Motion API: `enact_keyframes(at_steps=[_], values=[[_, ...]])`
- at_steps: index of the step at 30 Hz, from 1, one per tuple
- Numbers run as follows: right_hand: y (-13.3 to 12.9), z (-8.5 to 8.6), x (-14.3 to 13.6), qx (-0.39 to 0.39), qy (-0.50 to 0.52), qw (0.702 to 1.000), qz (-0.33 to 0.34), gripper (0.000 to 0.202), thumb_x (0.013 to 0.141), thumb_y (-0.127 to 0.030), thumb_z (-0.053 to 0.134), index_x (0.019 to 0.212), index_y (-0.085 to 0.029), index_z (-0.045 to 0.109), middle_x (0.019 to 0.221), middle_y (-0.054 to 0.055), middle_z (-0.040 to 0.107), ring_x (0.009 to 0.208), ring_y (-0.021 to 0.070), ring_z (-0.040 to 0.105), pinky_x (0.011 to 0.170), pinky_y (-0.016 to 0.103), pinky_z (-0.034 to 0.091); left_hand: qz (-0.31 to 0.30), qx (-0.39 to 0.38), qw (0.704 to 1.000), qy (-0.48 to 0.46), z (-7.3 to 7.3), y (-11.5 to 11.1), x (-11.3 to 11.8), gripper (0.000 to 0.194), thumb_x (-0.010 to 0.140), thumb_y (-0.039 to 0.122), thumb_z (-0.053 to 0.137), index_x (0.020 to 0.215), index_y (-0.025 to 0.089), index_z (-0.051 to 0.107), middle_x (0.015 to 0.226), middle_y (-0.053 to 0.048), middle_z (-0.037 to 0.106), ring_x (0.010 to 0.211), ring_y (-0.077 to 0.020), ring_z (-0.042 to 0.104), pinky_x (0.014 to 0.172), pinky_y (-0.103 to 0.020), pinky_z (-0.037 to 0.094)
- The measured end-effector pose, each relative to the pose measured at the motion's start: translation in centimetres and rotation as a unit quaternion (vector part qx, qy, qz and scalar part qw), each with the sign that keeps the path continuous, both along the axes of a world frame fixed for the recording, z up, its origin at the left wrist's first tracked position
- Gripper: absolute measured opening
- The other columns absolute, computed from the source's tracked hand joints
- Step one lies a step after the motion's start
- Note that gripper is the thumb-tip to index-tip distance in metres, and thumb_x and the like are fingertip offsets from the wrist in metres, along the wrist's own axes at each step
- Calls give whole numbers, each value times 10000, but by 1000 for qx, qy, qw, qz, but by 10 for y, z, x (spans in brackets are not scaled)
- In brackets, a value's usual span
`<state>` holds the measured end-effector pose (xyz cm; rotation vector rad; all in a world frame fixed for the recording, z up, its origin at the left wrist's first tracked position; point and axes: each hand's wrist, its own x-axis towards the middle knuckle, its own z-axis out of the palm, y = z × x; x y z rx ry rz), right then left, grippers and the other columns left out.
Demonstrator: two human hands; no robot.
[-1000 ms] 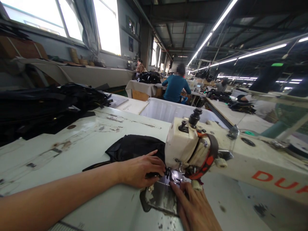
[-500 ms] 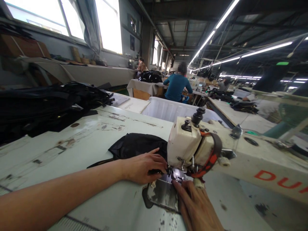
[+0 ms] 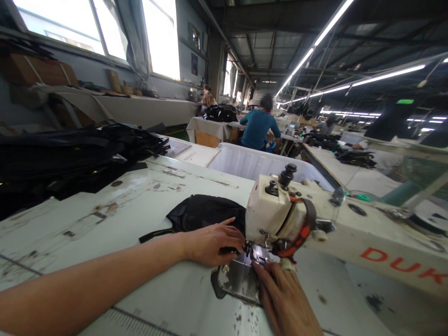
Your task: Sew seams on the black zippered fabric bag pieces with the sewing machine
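Left of centre, the black strip (image 3: 157, 234) creeps rightward; mid-frame, the black fabric (image 3: 206, 212) edges toward the sewing machine (image 3: 268, 205), so feeding seems under way. The left hand (image 3: 212, 243) curls its fingers over it, grip hidden; lower right, the right hand (image 3: 285, 296) points beside the presser foot (image 3: 259, 255), any pinch unclear.

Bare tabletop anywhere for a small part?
Free: pale-green tabletop between heaped black fabric and smaller black cloth; also between left forearm and scuffed metal plate. Crowded: beneath the cream machine head, between left hand and right hand.
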<state>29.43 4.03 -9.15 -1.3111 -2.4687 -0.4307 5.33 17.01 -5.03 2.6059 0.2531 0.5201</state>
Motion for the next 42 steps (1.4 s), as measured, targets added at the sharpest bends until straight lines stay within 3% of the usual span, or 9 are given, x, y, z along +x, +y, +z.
enact_keyframes(at_steps=[10,16,20,22,26,28,31,36,42], values=[[-10,23,-15,-32,57,997,-46,283,924,-144,442,1167,-179,582,1014,108,602,944,259,579,820,439,524,21,-20,1000,-10,1,-6,-7,173,823,250,653,991,211,639,1079,-49,675,1072,-202,620,1161,-461,196],[-50,16,-27,-17,132,989,-71,259,938,-256,475,1175,-209,569,1023,108,587,889,243,604,749,414,551,71,-58,996,24,16,-71,-70,566,644,465,803,1066,168,569,1270,-141,495,1198,-264,502,1027,-368,424],[-75,13,-62,-81,215,972,-44,308,944,-244,450,1243,-258,523,1166,91,563,1079,231,564,899,397,514,72,-26,989,123,31,-121,-106,924,527,566,833,1294,184,487,1387,-160,427,1348,-362,322,1153,-539,142],[-80,17,-80,-120,221,968,-16,388,930,-198,448,1311,-273,473,1284,77,523,1196,224,499,988,408,463,96,-7,983,156,30,-138,-118,1007,573,528,830,1413,216,370,1422,-151,426,1363,-363,310,1143,-593,45],[-78,31,-101,-192,213,957,46,543,898,-150,485,1411,-281,367,1436,49,425,1329,211,370,1078,440,373,128,9,986,104,14,-157,-134,472,898,213,577,1353,249,456,1347,-88,554,1308,-240,442,1122,-439,288],[-76,41,-108,-215,232,946,67,525,886,-188,552,1383,-291,415,1433,39,437,1335,216,363,1088,447,356,155,5,987,51,12,-163,-137,362,936,103,426,1257,230,536,1227,-76,642,1175,-199,569,1006,-334,425],[-73,58,-118,-205,312,924,86,433,834,-242,671,1247,-294,553,1272,36,578,1220,223,485,1031,417,420,231,-39,972,19,28,-170,-133,340,921,88,414,1195,233,555,1055,-32,701,927,-158,666,821,-240,485],[-74,78,-130,-150,439,882,86,112,842,-246,674,948,-281,684,888,-4,687,894,191,632,818,316,516,260,-113,958,29,68,-177,-115,255,926,130,456,1070,251,628,885,34,707,781,-119,666,710,-182,453],[-79,82,-127,-148,470,866,84,124,878,-252,628,958,-282,718,881,-2,719,830,176,676,756,255,544,281,-123,951,44,86,-180,-105,225,925,161,468,1014,234,661,822,20,709,741,-137,664,676,-193,453]])
